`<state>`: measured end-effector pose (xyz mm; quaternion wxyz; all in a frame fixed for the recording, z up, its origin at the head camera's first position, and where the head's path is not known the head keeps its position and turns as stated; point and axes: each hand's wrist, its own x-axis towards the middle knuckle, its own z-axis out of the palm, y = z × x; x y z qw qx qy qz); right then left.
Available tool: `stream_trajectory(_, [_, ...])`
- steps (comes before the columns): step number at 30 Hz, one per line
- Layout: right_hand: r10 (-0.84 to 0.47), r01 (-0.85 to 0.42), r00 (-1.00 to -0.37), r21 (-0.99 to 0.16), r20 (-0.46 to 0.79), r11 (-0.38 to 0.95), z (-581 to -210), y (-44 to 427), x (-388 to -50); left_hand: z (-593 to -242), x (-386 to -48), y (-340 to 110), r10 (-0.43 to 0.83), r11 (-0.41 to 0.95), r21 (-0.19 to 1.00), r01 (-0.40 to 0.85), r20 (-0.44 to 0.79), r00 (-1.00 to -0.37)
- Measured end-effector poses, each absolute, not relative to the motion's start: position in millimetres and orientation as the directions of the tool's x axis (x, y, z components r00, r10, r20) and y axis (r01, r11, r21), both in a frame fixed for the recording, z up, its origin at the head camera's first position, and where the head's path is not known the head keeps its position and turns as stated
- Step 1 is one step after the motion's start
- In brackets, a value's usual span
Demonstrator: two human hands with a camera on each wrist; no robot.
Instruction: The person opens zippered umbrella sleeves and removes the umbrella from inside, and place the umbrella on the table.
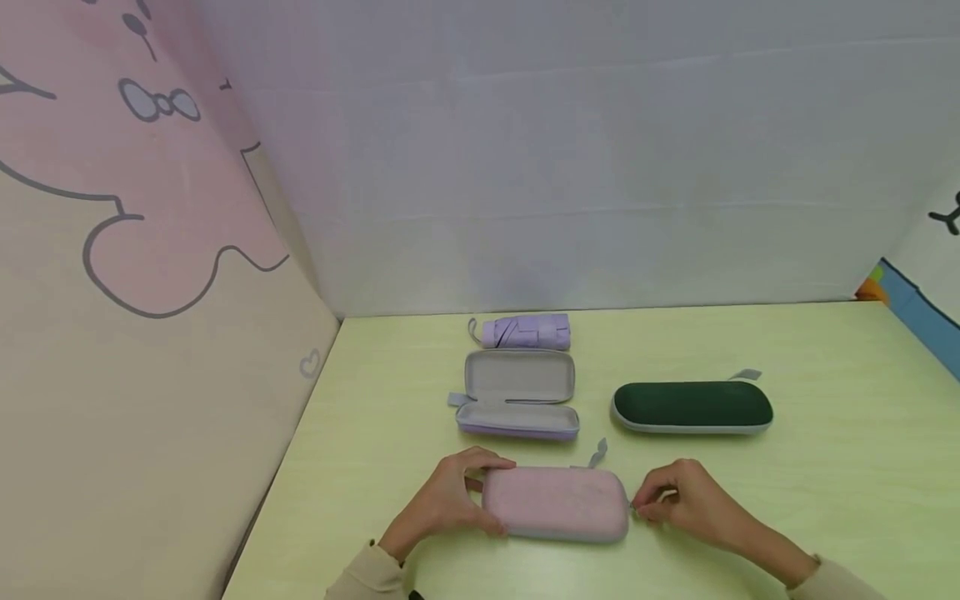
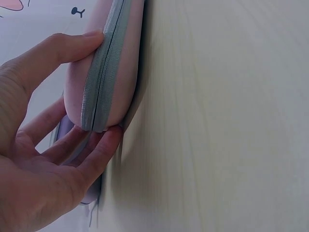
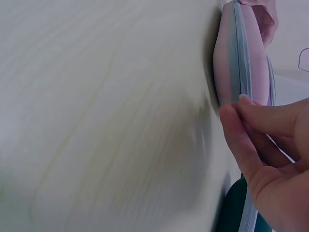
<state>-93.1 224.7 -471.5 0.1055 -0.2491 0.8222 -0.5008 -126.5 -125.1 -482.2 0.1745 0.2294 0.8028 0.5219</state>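
Head view: the pink zippered case (image 1: 555, 502), lid down, lies on the yellow-green tabletop (image 1: 862, 467), its left end gripped by the left hand (image 1: 452, 493), while the right hand (image 1: 690, 500) pinches a small zipper pull (image 1: 632, 506) at its right end; tabletop separates it from the opened lilac case (image 1: 520, 375) and dark green case (image 1: 692, 404) behind. Left wrist view: thumb and fingers clamp the rounded end around the grey seam. Right wrist view: thumb and forefinger meet at the seam, hiding the pull.
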Motion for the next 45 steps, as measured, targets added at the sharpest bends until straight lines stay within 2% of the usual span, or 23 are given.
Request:
stream_trajectory(28, [-0.537, -0.324, -0.838, -0.881, 0.098, 0.344, -475, 222, -78, -482, -128, -125, 0.542, 0.347, 0.92, 0.182, -0.038, -0.839])
stream_trajectory(45, [-0.533, -0.457, -0.811, -0.831, 0.242, 0.317, -479, 217, -65, -481, -125, -125, 0.539, 0.353, 0.919, 0.173, -0.049, -0.841])
